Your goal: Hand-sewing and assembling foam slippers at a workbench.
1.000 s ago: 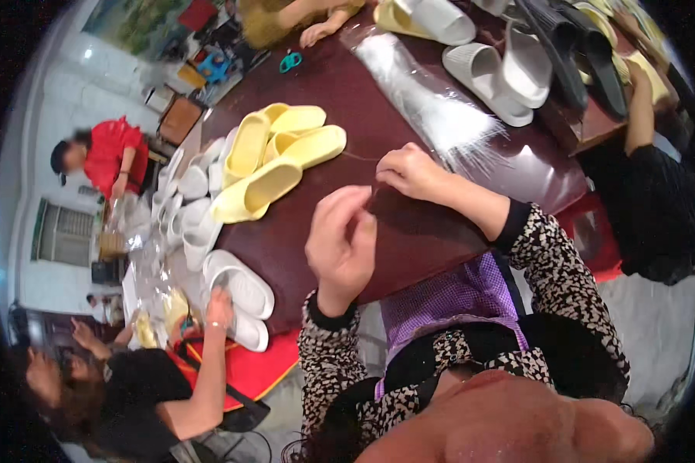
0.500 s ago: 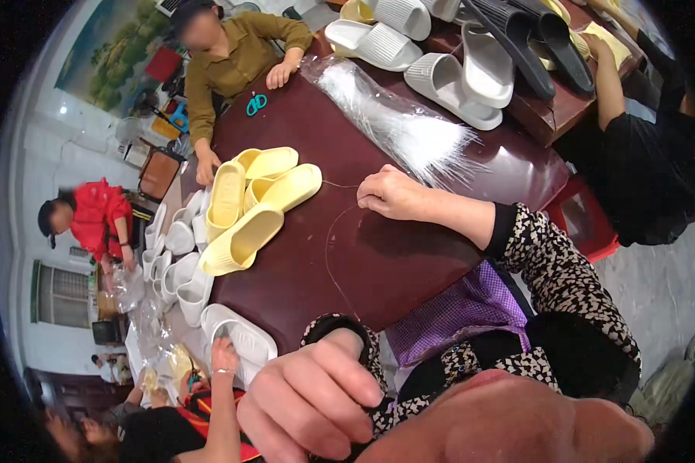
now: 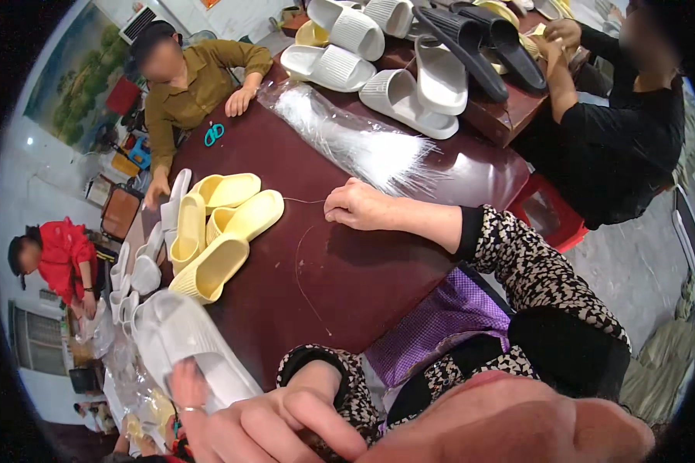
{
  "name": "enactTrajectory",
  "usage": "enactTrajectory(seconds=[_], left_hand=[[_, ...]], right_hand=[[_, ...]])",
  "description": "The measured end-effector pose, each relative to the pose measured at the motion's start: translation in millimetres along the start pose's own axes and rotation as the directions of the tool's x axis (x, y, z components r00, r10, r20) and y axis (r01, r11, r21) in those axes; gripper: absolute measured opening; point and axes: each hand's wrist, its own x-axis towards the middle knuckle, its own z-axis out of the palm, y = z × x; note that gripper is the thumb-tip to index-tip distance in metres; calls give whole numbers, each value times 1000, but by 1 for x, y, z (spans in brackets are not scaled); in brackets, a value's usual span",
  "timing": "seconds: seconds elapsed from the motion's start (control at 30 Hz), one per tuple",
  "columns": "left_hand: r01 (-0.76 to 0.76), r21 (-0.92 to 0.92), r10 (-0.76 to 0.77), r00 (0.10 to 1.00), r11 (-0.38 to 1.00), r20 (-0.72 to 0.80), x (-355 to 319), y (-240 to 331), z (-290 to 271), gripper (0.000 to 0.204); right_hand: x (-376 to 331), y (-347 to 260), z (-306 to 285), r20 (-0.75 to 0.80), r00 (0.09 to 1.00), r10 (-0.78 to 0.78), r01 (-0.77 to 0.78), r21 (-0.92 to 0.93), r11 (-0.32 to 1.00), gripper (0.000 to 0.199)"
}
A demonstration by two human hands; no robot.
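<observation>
My right hand [image 3: 354, 205] is closed in a pinch above the dark red table. A thin pale strand [image 3: 305, 201] runs from its fingers to the front of a group of yellow slippers [image 3: 249, 220]. A fine strand also curves down the tabletop below my hand; whether it is the same one I cannot tell. My left hand [image 3: 282, 424] is large in the lower foreground, fingers curled, its thumb and palm hidden. Behind it, another person's blurred hand [image 3: 187, 384] touches white slippers [image 3: 208, 351].
A plastic bag of thin white strands [image 3: 355, 139] lies across the table [image 3: 347, 285]. Turquoise scissors [image 3: 214, 134] are at the far left. Grey, white and black slippers [image 3: 510, 54] are piled at the far right. Co-workers surround the table, one in an olive shirt [image 3: 197, 85].
The view has shifted, moving the table leftward in the picture. The white slippers have come up nearer my left hand, with the other person's hand. My right hand keeps its pinch.
</observation>
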Motion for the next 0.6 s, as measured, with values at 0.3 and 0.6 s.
enactTrajectory(seconds=[0.3,0.6], left_hand=[[155,-151,-145,987,976,75,12,7,-11,22],[-280,-351,394,864,894,313,31,-25,-27,20]], right_hand=[[3,-8,-6,-34,999,-25,26,37,999,8],[5,-5,-5,-27,1000,-14,15,40,999,8]])
